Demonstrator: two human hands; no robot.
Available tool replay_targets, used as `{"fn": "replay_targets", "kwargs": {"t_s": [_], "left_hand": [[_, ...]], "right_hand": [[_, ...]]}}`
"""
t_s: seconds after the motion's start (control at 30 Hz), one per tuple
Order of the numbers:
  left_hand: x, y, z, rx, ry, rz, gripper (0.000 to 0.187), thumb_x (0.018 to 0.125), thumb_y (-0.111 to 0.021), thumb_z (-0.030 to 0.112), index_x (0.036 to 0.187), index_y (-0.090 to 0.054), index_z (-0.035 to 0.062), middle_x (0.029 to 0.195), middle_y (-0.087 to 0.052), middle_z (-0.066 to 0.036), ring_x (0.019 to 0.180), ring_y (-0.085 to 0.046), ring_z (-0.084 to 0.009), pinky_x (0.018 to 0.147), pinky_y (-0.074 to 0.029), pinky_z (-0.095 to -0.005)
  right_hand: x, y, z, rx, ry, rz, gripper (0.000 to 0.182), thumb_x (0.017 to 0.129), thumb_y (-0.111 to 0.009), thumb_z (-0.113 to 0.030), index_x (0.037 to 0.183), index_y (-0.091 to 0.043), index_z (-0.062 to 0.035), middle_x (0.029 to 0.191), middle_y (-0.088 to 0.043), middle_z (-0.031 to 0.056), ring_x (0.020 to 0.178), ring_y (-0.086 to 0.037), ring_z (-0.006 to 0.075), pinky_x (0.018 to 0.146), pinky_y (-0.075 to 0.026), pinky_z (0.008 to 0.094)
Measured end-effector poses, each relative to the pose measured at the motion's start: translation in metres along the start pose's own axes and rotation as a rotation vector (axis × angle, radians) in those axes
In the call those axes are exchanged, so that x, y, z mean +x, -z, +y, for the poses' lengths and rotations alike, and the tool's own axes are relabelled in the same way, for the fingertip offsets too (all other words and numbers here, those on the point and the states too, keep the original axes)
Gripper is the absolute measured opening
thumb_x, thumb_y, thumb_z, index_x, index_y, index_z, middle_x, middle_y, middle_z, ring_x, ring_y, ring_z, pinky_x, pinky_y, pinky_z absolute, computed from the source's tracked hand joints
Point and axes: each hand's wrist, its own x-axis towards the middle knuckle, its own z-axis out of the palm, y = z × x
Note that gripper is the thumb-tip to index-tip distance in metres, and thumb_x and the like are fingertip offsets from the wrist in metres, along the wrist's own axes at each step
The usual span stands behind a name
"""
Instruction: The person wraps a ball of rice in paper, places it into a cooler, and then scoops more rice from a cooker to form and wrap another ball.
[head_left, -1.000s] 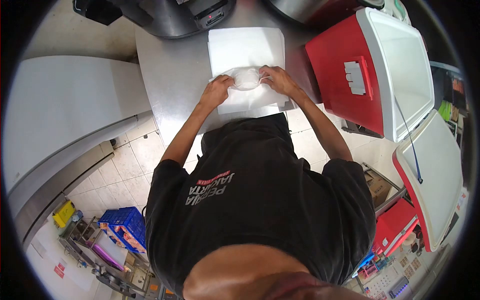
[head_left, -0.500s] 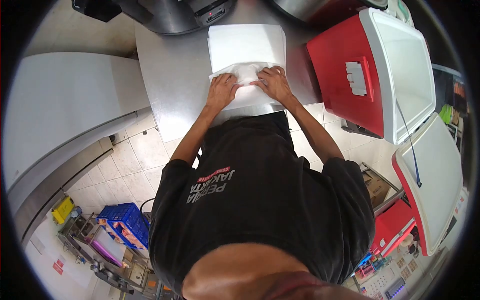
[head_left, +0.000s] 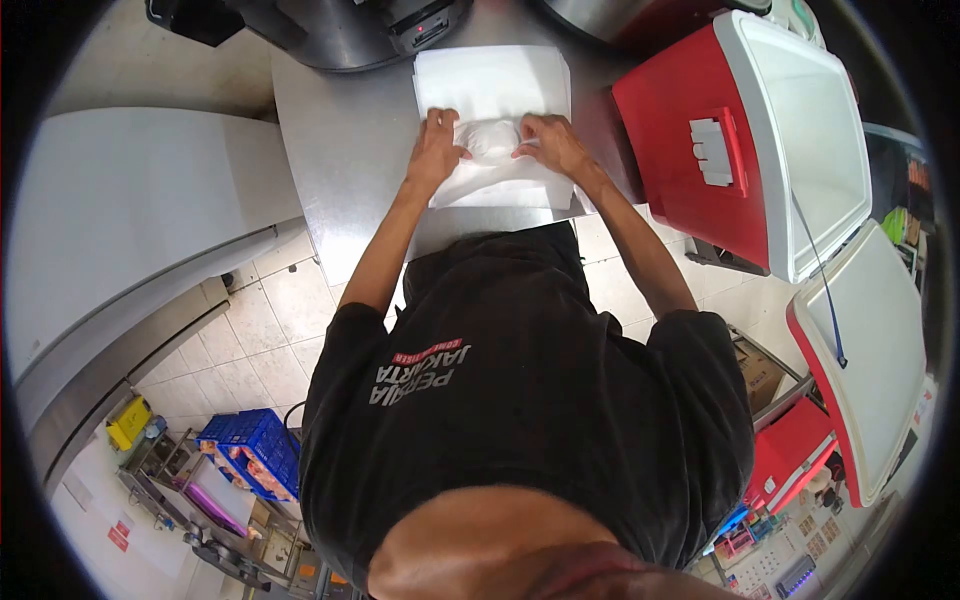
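- On the metal table (head_left: 345, 165), a rounded white bundle (head_left: 492, 142) lies on white sheets (head_left: 490, 80), between my hands.
- My left hand (head_left: 434, 150) is open at its left side, thumb and fingers apart.
- My right hand (head_left: 555, 145) curls at its right edge; I cannot tell whether it pinches.
- Right of the sheets stands the red cooler (head_left: 690, 150), lid open.
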Motion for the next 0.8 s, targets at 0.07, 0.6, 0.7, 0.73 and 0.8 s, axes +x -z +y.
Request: {"fn": "replay_targets", "kwargs": {"t_s": [0.07, 0.6, 0.7, 0.73, 0.8], "left_hand": [[0.017, 0.006, 0.002, 0.121, -0.049, -0.071, 0.051, 0.058, -0.082, 0.013, 0.102, -0.058, 0.0044, 0.111, -0.051, -0.013, 0.110, -0.049, -0.0325, 0.088, -0.044, -0.0443], [-0.001, -0.003, -0.002, -0.258, 0.051, -0.074, 0.016, 0.068, -0.069, -0.002, 0.079, -0.058, -0.0002, 0.082, -0.059, -0.014, 0.080, -0.060, -0.0307, 0.073, -0.049, -0.0360], [-0.012, -0.012, -0.004, -0.288, -0.048, 0.030, 0.014, 0.070, -0.065, -0.005, 0.080, -0.057, 0.0003, 0.081, -0.055, -0.013, 0.080, -0.058, -0.0299, 0.073, -0.049, -0.0361], [-0.013, -0.014, -0.007, -0.210, -0.142, 0.063, 0.015, 0.071, -0.064, -0.005, 0.082, -0.057, 0.0008, 0.083, -0.054, -0.012, 0.082, -0.058, -0.0297, 0.075, -0.049, -0.0368], [-0.018, -0.019, -0.011, -0.136, -0.230, 0.087, 0.015, 0.071, -0.063, -0.005, 0.084, -0.057, 0.0013, 0.085, -0.053, -0.011, 0.085, -0.057, -0.0294, 0.077, -0.050, -0.0376]], "right_hand": [[0.007, 0.003, -0.003, -0.057, 0.148, 0.186, 0.044, 0.065, -0.079, -0.032, 0.097, -0.061, -0.0080, 0.095, -0.062, 0.0108, 0.098, -0.057, 0.0309, 0.096, -0.037, 0.0413], [-0.007, 0.006, -0.026, -0.061, 0.127, 0.132, 0.020, 0.075, -0.067, -0.015, 0.091, -0.059, -0.0063, 0.092, -0.062, 0.0107, 0.088, -0.061, 0.0303, 0.074, -0.049, 0.0417], [-0.019, -0.019, -0.013, -0.220, 0.265, 0.381, 0.014, 0.075, -0.062, -0.009, 0.089, -0.060, -0.0085, 0.094, -0.061, 0.0080, 0.087, -0.061, 0.0270, 0.073, -0.050, 0.0393], [-0.020, -0.025, -0.008, -0.222, 0.261, 0.381, 0.014, 0.075, -0.062, -0.009, 0.089, -0.060, -0.0085, 0.094, -0.061, 0.0080, 0.087, -0.061, 0.0270, 0.073, -0.050, 0.0393], [-0.027, -0.034, -0.003, -0.260, 0.327, 0.474, 0.014, 0.074, -0.058, -0.005, 0.086, -0.061, -0.0098, 0.094, -0.061, 0.0054, 0.085, -0.061, 0.0241, 0.073, -0.051, 0.0376]]}}
